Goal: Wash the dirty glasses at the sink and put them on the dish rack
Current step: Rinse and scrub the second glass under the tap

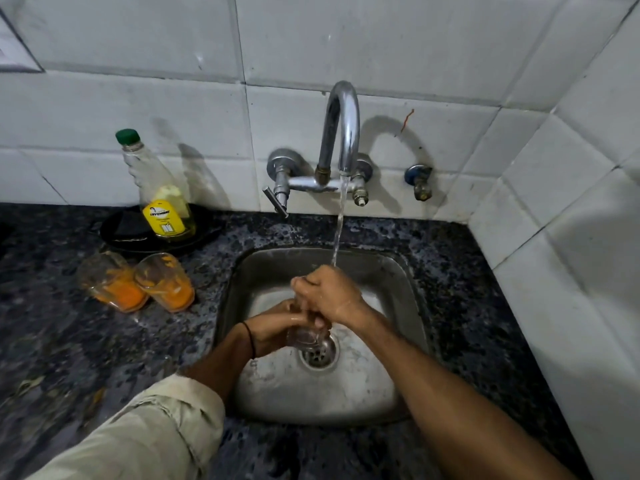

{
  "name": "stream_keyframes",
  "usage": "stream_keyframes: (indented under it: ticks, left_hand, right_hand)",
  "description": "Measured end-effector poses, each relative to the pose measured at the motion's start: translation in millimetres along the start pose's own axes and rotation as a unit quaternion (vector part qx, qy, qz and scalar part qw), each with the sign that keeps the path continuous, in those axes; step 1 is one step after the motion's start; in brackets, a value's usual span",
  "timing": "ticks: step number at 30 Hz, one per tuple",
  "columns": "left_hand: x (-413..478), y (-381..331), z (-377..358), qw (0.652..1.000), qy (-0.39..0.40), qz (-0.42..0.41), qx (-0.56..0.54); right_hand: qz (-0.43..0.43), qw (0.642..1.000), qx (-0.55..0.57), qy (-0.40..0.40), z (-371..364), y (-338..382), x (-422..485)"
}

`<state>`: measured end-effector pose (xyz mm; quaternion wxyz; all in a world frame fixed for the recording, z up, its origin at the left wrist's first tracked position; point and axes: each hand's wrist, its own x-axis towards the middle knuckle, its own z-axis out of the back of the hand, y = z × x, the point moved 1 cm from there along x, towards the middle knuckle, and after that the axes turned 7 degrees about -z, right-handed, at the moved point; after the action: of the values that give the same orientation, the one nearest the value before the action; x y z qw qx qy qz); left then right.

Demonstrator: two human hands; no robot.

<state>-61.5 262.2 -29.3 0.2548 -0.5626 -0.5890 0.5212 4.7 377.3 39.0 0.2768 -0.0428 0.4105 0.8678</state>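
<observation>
While water ran from the tap into the sink, a clear glass was held low over the drain, presumably so that splashes were kept in the basin. It was clasped round its side by the left grip and clamped at its rim by the right grip, apparently for rubbing. 2 orange-stained glasses were left waiting on the worktop near the sink; no dish rack was seen.
</observation>
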Motion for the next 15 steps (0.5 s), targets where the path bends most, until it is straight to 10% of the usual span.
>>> stream_keyframes:
  ticks: [4, 10, 15]
  left_hand:
    - [7.1, -20.2, -13.4, 0.979, -0.099, -0.096, 0.150]
    - [26.0, -18.4, -12.1, 0.929, -0.213, -0.206, 0.223]
    - [24.2, -20.2, -8.5, 0.929, -0.194, -0.198, 0.244]
  right_hand:
    - [0.089, 0.978, -0.179, -0.059, 12.9, 12.1, -11.8]
    - [0.075, 0.988, -0.132, -0.029, 8.3, -6.8, -28.5]
    - [0.271, 0.888, -0.372, 0.002, 50.3, -34.8, -22.2]
